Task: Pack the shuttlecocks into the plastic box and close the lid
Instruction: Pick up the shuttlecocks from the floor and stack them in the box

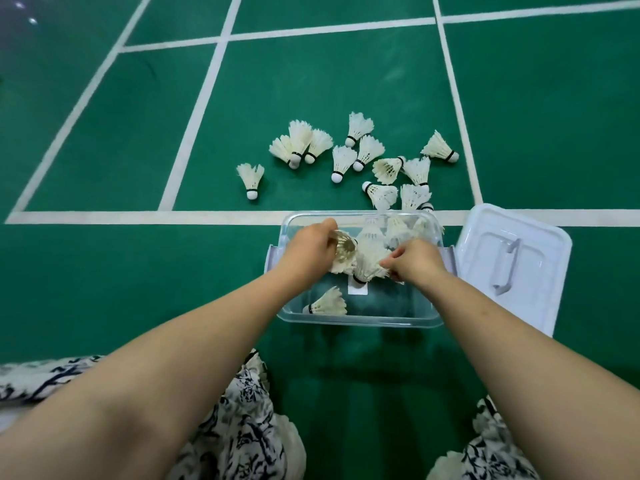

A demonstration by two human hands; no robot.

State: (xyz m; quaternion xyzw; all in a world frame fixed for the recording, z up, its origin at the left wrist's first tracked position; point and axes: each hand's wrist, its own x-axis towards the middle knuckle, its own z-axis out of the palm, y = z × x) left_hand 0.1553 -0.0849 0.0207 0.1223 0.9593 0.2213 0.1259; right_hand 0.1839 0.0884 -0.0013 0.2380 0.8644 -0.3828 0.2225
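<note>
Right now both grips sit inside the plastic box [360, 318]: the left hand [310, 249] pinches one shuttlecock [344, 249], the right hand [417, 259] pinches the feathers of the pile [372, 261]. Beyond both grips, loose shuttlecocks [346, 157] lie on the floor, cork ends mostly toward the hands; the lid [512, 265] rests right of the right grip.

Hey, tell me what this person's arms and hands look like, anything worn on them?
Both forearms are bare to the frame's edge: no sleeves, watch, bracelets or gloves show. The left hand and right hand show no rings. Black-and-white patterned clothing lies below the arms.
</note>
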